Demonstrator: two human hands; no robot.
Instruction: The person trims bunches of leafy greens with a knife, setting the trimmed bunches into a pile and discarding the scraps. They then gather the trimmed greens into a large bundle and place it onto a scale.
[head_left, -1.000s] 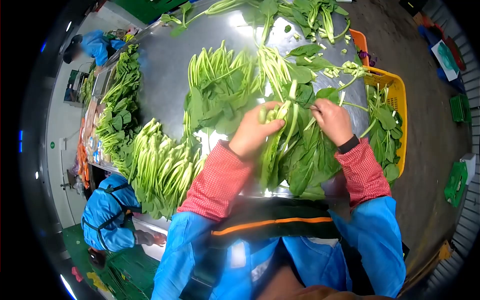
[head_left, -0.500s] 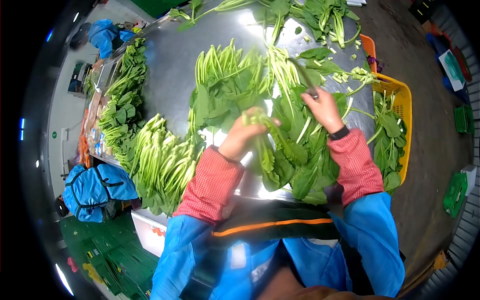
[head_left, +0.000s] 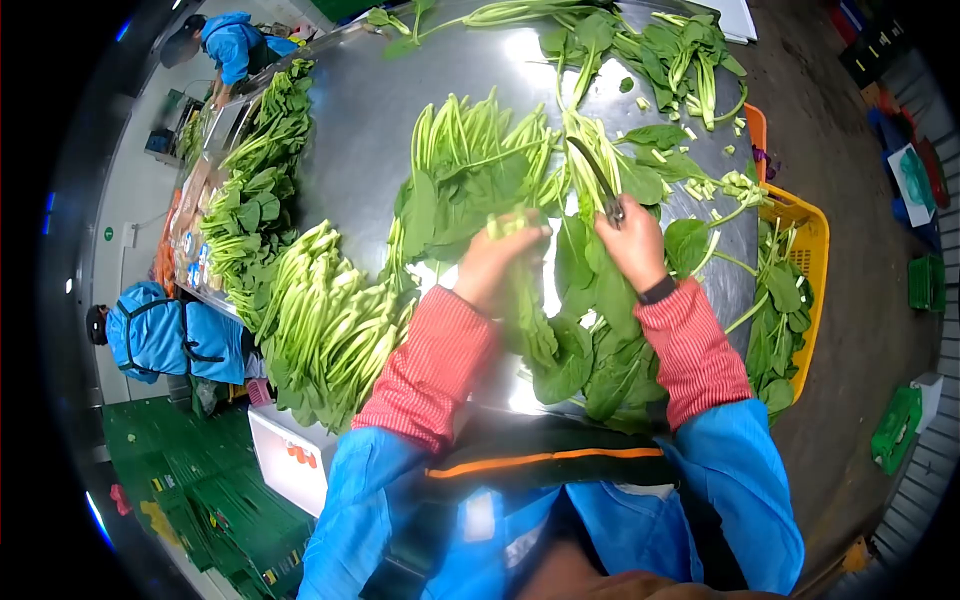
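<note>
My left hand (head_left: 490, 265) is closed around the stems of a bunch of leafy greens (head_left: 527, 315), blurred by motion, with leaves hanging toward me. In my right hand (head_left: 635, 245) is a knife (head_left: 594, 170) with a dark, curved blade pointing away from me, over pale stems. Beneath and beside my hands, loose leafy greens (head_left: 620, 375) cover the metal table (head_left: 365, 110). Just beyond my left hand lies a row of greens (head_left: 465, 145), stems facing away. Cut stem pieces (head_left: 700, 188) are scattered right of the knife.
More greens line the table's left side (head_left: 325, 315). At the right edge stands a yellow basket (head_left: 818, 270) with greens, beside an orange one (head_left: 757, 130). A white box (head_left: 285, 455) and green crates (head_left: 200, 480) are lower left. Two people in blue are at left.
My two hands are closer together. The right hand has shifted slightly left and lower with the knife, whose blade shows more clearly. The camera view has shifted a little, and the far co-worker shows more.
</note>
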